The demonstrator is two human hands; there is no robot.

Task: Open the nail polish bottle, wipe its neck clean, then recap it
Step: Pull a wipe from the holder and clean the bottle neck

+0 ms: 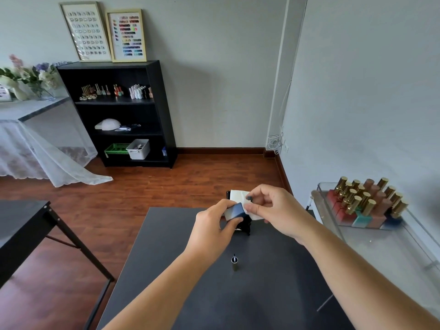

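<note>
From the head camera, both bare arms reach out over a dark matte tabletop (273,294). The left hand (212,225) grips a square navy-blue nail polish bottle (234,211), tipped toward one o'clock and lifted above the far edge of the table. The right hand (273,208) pinches a white tissue (239,196) between thumb and fingers, pressing it against the bottle's dark neck (249,198); the tissue wraps behind and beneath the neck. Directly below the hands, at six o'clock, the bottle's cap (234,261) stands upright on the table with its brush pointing up, well apart from the bottle. At three o'clock, a clear acrylic tray (328,210) holds rows of gold-capped polish bottles (366,203).
</note>
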